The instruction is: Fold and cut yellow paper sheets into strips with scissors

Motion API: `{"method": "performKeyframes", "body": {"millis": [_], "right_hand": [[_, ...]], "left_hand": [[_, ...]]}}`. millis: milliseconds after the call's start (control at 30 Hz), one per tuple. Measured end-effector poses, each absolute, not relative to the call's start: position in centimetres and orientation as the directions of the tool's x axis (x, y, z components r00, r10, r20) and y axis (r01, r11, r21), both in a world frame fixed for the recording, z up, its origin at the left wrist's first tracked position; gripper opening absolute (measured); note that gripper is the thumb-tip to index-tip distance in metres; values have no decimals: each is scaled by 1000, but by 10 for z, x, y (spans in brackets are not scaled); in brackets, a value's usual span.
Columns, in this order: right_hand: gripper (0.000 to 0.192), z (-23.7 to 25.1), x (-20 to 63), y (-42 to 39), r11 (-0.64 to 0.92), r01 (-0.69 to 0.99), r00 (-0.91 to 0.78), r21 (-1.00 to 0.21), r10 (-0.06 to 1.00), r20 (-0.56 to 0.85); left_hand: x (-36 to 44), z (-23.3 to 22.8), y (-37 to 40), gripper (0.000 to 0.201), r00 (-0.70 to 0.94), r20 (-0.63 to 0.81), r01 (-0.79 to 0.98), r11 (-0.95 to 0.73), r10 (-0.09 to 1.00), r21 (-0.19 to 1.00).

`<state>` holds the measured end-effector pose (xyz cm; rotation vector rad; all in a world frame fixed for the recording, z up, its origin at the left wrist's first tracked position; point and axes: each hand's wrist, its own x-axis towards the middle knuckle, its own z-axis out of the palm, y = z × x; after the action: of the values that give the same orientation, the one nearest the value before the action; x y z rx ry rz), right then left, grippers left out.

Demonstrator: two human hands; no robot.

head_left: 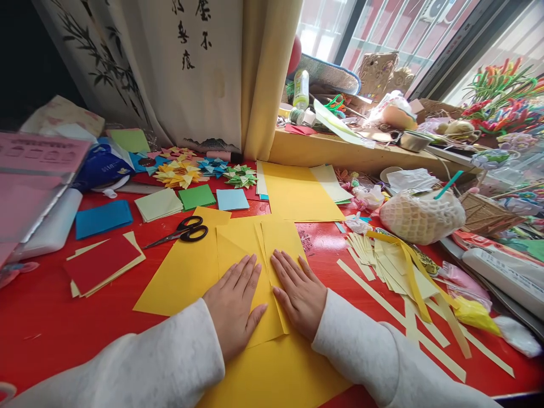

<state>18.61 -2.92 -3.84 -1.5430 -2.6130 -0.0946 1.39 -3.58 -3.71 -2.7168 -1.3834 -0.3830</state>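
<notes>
My left hand (236, 300) lies flat, fingers stretched out, on a folded sheet of yellow paper (238, 241) in front of me. To its right, my right hand (300, 292) presses flat on the folded flap of the same sheet, its fingers fairly close together. A narrow gap runs between the paper's two folded edges, between my hands. More yellow sheets (272, 374) lie underneath and nearer to me, and another yellow sheet (170, 283) sticks out at the left. Black-handled scissors (191, 229) rest on that left sheet, beyond my left hand.
Stacks of coloured paper squares (102, 263) and folded paper flowers (181, 173) lie at the left and back. A yellow paper stack (304, 192) is straight ahead. At right are cut paper strips (442, 345) and a net-covered round object (423, 215). A cluttered windowsill (331, 147) stands behind.
</notes>
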Motion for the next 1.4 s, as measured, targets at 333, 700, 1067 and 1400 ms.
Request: {"method": "performKeyframes", "body": {"millis": [333, 700, 1067, 1400], "right_hand": [[53, -35, 191, -26, 547, 837, -542, 3, 830, 134], [50, -39, 188, -33, 504, 862, -506, 50, 857, 99], [49, -37, 185, -37, 459, 888, -460, 36, 880, 116], [52, -37, 191, -29, 510, 860, -506, 7, 850, 147]], "left_hand": [[10, -40, -24, 52, 623, 246, 762, -648, 742, 25], [13, -37, -32, 53, 592, 193, 787, -613, 783, 72], [18, -38, -39, 52, 532, 234, 827, -559, 814, 64], [18, -35, -33, 48, 612, 301, 762, -647, 731, 23]]}}
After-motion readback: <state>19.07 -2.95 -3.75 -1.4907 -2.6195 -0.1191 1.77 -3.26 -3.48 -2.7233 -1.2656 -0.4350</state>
